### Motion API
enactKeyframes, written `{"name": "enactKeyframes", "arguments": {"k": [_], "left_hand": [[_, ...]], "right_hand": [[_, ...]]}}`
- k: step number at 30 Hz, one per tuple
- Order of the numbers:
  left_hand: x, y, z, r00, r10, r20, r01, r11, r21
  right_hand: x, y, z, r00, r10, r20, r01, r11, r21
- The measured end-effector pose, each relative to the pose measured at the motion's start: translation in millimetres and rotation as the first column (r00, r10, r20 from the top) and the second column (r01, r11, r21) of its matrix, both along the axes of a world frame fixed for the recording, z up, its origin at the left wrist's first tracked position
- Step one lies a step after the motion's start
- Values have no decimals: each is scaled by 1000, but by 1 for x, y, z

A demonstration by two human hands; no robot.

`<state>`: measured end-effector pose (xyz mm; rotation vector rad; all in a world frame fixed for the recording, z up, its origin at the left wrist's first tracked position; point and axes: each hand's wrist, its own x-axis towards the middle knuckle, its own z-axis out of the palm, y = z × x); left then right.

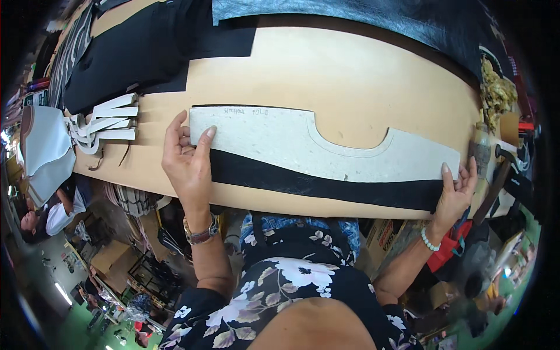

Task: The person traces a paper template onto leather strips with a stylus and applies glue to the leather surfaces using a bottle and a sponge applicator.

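Note:
A long off-white pattern template [262, 137] with a rounded notch in its far edge lies over a strip of black material [303, 185]. The black shows along the template's near side and as a thin line at its far left edge. My left hand [189, 154] grips the template's left end, thumb on top and fingers at the edge and beneath. At the other end my right hand [457, 189] pinches the lower right corner, its thumb on the template and its fingers around the edge. Whether the fingers also hold the black strip is hard to tell.
Folded black material [128, 58] covers the table's far left. White strips [114, 119] and pale curved pieces [49, 146] lie at the left edge. A shiny dark sheet [361, 26] stretches across the far side. A hammer [513, 163] and other tools are at the right.

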<state>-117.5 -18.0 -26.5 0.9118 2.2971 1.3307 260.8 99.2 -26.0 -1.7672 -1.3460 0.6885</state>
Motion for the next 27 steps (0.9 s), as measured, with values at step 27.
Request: {"name": "enactKeyframes", "arguments": {"k": [27], "left_hand": [[-2, 3, 1, 939, -76, -335, 25, 987, -156]], "right_hand": [[-2, -4, -3, 985, 9, 172, -19, 998, 57]]}}
